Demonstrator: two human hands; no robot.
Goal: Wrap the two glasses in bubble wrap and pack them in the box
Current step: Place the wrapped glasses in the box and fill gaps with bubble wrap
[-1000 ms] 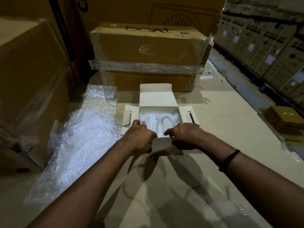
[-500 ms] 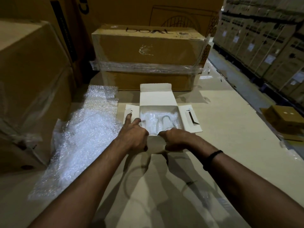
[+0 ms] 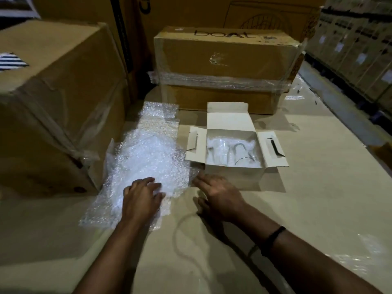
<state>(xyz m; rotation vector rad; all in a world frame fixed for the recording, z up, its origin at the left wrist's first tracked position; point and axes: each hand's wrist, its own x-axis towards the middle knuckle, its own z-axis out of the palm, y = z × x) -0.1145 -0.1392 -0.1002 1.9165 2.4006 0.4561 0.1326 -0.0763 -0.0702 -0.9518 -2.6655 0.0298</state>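
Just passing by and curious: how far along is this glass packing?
Done, it seems: glasses already lie in the open white box, amid white wrap; whether each is fully wrapped is unclear. In hand: the left hand rests flat on the loose bubble wrap, the right hand beside its edge. Left: probably more padding, then folding the flaps shut.

My two forearms bare as far up as shows, my left hand (image 3: 141, 198) ungloved, my right hand (image 3: 220, 198) ungloved too, a narrow black band (image 3: 273, 236) worn round my right wrist, plain and dark, sitting close against the arm, its detail blurred
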